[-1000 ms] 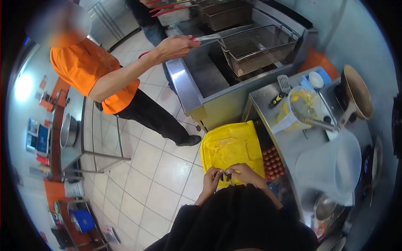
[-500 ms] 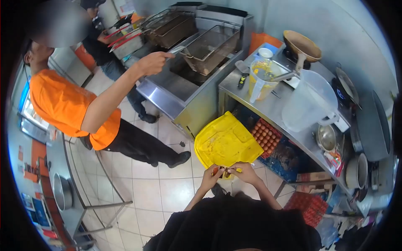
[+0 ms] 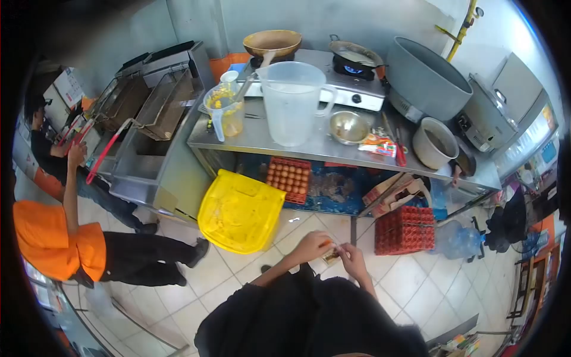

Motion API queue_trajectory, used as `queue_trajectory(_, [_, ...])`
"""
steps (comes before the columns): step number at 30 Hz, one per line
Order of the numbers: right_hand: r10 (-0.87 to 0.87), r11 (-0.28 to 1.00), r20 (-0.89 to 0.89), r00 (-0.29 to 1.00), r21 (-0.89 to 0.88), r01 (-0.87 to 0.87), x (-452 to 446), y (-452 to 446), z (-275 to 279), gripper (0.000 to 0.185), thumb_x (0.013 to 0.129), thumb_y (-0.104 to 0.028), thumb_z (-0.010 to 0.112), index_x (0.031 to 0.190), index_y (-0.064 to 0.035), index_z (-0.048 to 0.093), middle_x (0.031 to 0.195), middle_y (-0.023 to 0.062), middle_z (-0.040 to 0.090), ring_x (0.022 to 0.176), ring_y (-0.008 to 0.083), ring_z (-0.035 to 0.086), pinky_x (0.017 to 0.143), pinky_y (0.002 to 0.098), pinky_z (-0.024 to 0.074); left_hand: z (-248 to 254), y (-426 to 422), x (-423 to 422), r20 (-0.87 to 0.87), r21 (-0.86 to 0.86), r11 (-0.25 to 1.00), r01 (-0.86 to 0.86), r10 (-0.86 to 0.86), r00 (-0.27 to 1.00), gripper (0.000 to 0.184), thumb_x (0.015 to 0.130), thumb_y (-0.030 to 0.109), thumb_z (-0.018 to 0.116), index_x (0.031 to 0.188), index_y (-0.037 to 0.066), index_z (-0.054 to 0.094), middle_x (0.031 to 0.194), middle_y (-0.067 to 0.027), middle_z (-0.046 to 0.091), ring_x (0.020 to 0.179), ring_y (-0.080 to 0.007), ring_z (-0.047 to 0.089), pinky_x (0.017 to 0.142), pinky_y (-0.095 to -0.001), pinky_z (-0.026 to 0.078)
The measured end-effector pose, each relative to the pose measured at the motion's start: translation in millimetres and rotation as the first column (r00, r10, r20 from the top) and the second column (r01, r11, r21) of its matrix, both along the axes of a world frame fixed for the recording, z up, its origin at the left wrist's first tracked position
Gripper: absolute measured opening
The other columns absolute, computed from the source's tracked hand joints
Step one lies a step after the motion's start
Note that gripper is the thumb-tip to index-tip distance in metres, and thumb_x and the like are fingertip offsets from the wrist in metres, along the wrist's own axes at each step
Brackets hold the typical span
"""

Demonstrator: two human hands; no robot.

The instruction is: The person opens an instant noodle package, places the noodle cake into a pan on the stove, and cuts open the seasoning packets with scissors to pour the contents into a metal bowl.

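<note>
Where the tiled floor bears a steel tabletop and a yellow bin, the left hand and right hand meet, fingers pinched on a small packet between them. Probably light, soft and easily crumpled, it is best gripped by its edges; it looks brownish, orange near the left fingers.

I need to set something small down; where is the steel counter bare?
Two narrow patches of the counter look free: one, near the front, between the yellow-smeared jug and the big clear jug, another between the big clear jug and the metal bowl. Right of the bowl it is crowded: packet, small pot and big grey pot sit close together.
</note>
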State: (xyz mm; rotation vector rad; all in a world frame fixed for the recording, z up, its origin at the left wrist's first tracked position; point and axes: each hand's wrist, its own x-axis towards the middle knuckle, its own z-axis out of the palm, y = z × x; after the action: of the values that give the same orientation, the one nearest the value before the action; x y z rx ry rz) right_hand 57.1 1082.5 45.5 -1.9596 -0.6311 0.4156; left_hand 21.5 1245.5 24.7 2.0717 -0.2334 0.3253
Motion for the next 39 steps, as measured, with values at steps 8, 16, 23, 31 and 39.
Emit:
queue_trajectory(8, [-0.275, 0.96, -0.175, 0.945, -0.006, 0.279, -30, -196, -23, 0.025, 0.081, -0.018, 0.045, 0.071, 0.0033, 0.052, 0.064, 0.0068, 0.055, 0.062, 0.0098, 0.048, 0.06, 0.0229, 0.0381, -13, -201, 7, -0.064, 0.032, 0.962, 0.271, -0.268, 0.961, 0.017, 0.071, 0.021, 0.052, 0.068, 0.004, 0.052, 0.066, -0.0097, 0.048, 0.068, -0.0262, 0.049, 0.059, -0.0348, 0.039])
queue_trajectory(16, [-0.263, 0.961, -0.238, 0.935, 0.017, 0.275, -33, -216, -30, 0.027, 0.081, -0.021, 0.046, 0.075, 0.004, 0.054, 0.066, 0.0073, 0.056, 0.063, 0.0096, 0.049, 0.062, 0.0221, 0.0388, -22, -216, 6, -0.121, 0.087, 0.945, 0.315, -0.304, 0.945, 0.019, 0.07, 0.023, 0.053, 0.067, 0.005, 0.053, 0.065, -0.0084, 0.049, 0.067, -0.0248, 0.05, 0.057, -0.0347, 0.039])
queue_trajectory(23, [-0.217, 0.976, -0.224, 0.95, -0.042, 0.213, -36, -192, -38, 0.028, 0.082, -0.022, 0.046, 0.077, 0.0046, 0.053, 0.068, 0.0086, 0.057, 0.066, 0.0107, 0.051, 0.063, 0.0226, 0.0389, -34, -193, -4, -0.091, 0.053, 0.973, 0.226, -0.22, 0.971, 0.022, 0.069, 0.024, 0.052, 0.064, 0.003, 0.052, 0.066, -0.0116, 0.051, 0.066, -0.0296, 0.051, 0.058, -0.0382, 0.04])
queue_trajectory(31, [-0.038, 0.987, -0.19, 0.981, -0.162, 0.007, -29, -108, -29, 0.024, 0.081, -0.02, 0.045, 0.079, 0.0027, 0.054, 0.07, 0.0087, 0.058, 0.067, 0.0122, 0.052, 0.064, 0.0236, 0.0395, -33, -107, -25, -0.189, 0.085, 0.984, 0.158, -0.14, 0.972, 0.02, 0.072, 0.025, 0.049, 0.072, 0.005, 0.054, 0.071, -0.0093, 0.05, 0.07, -0.0263, 0.05, 0.061, -0.0356, 0.04])
queue_trajectory(39, [0.184, 0.977, -0.215, 0.959, -0.071, -0.203, -32, 7, -43, 0.018, 0.081, -0.015, 0.045, 0.082, 0.0025, 0.051, 0.075, 0.0063, 0.056, 0.073, 0.0101, 0.05, 0.068, 0.0218, 0.0386, -46, 9, -52, -0.176, 0.027, 0.996, -0.085, 0.088, 0.98, 0.024, 0.072, 0.028, 0.049, 0.075, 0.005, 0.055, 0.072, -0.0111, 0.052, 0.07, -0.0284, 0.051, 0.062, -0.036, 0.04])
